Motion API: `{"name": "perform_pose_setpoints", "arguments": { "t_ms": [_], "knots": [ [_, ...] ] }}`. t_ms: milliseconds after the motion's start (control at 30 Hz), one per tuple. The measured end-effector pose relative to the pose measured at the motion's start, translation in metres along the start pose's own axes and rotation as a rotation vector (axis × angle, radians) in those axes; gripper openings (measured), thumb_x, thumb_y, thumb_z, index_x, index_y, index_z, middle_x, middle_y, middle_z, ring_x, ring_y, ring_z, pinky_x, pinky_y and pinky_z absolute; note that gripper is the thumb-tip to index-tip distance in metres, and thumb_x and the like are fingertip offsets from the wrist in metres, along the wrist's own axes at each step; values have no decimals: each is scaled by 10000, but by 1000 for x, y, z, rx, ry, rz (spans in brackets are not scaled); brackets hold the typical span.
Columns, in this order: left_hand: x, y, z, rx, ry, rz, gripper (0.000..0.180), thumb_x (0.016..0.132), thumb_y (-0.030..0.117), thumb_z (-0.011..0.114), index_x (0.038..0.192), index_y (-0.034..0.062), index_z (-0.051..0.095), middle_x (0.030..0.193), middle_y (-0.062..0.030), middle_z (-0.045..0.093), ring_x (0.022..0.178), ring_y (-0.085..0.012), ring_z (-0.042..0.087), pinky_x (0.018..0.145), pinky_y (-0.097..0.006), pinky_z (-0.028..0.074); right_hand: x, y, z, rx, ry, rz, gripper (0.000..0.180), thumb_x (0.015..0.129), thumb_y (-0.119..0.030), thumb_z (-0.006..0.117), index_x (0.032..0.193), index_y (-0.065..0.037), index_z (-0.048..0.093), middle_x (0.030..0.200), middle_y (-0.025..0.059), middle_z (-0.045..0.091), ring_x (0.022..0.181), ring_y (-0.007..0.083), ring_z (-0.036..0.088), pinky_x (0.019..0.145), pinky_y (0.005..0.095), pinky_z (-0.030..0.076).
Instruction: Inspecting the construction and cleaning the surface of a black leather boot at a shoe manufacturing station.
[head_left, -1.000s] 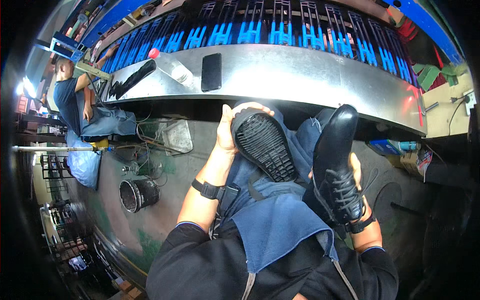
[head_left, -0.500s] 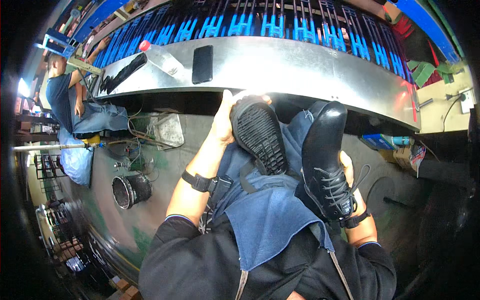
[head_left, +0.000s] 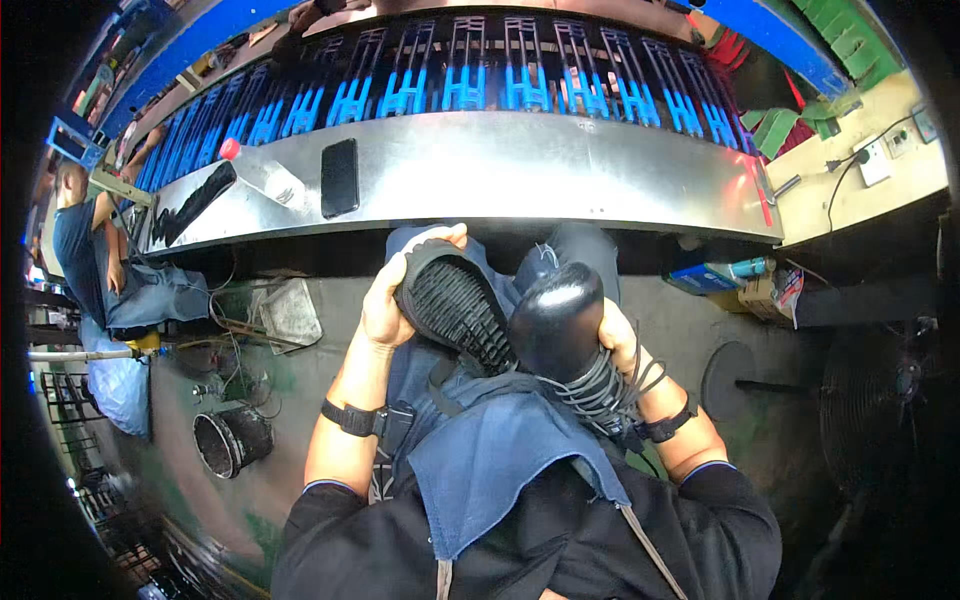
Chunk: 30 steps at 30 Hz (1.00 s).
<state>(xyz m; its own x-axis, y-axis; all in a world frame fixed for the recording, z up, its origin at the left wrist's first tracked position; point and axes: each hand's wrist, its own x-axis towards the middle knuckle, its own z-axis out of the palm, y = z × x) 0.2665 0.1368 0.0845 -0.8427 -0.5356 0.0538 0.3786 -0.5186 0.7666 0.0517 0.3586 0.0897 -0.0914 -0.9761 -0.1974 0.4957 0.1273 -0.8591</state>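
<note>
The left hand point(head_left: 388, 308) grips a black shoe with ridged sole point(head_left: 455, 312) up; the right hand point(head_left: 621, 340) grips a shiny lace-up shoe point(head_left: 557, 320) beside it, over the lap point(head_left: 480, 402). Best hold both snugly (and mind those loopy laces point(head_left: 598, 388)).

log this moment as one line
left hand: holds black ridged sole | right hand: holds glossy black laced shoe | silver metal ledge: black rectangular phone

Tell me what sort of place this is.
Probably a shoe workshop or factory: a shoe and a sole are held before a metal bench, with a row of blue rods beyond it.
</note>
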Motion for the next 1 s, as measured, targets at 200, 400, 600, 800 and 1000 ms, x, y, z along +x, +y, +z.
{"name": "perform_pose_setpoints", "arguments": {
  "t_ms": [200,400,600,800,1000],
  "knots": [
    [-1,4,7,51,17,13,717,889,445,506,1388,-65,440,1402,-235,510,1336,-334,462,1135,-437,354,-2,-1,8,-239,-17,-175,870,726,-664,719,1238,24,579,1103,84,637,1029,179,606,906,322,471],
    [-8,-3,5,35,-5,52,652,965,426,440,1397,-62,438,1366,-209,543,1238,-293,554,1051,-400,451,0,4,11,-306,27,-214,899,727,-738,657,1187,33,607,1063,91,631,994,202,606,886,346,467],
    [-8,-6,8,99,-10,125,730,1014,572,293,1297,-66,507,1314,-231,564,1215,-320,557,1052,-423,444,-3,8,7,-320,13,-233,868,728,-718,673,1170,25,602,1049,86,634,976,195,604,874,340,470],
    [-5,-5,5,163,-76,151,768,1003,604,308,1293,-78,506,1302,-240,567,1233,-320,542,1072,-431,416,-4,10,4,-316,1,-221,875,736,-714,672,1186,30,585,1056,83,632,971,182,597,864,335,471],
    [-5,-7,1,168,-74,161,799,989,627,324,1286,-90,510,1287,-244,577,1216,-325,554,1067,-431,419,-3,9,5,-342,17,-247,887,727,-734,666,1163,35,599,1067,87,621,984,193,596,881,334,462]
  ]
}}
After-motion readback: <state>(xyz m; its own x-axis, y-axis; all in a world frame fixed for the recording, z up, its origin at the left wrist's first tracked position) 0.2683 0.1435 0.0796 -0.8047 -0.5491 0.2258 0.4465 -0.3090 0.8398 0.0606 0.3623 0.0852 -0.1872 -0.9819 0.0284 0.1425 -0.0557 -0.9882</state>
